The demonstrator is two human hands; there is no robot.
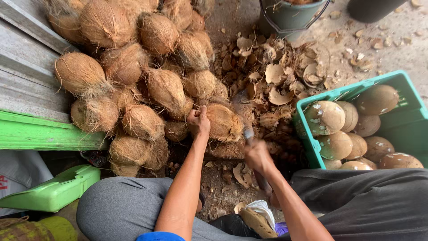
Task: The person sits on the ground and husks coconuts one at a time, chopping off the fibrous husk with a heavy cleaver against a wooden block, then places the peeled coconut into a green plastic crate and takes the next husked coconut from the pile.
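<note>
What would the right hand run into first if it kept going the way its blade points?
Most likely the husked coconut that the left hand steadies; the right hand aims its blade there, though depth is unclear.

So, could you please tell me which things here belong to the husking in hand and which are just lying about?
In use:
left hand on a fibrous coconut
right hand with a blade
pile of coconuts
green crate of shelled ones

Lying about:
bucket
green plastic lid
shell scraps
</note>
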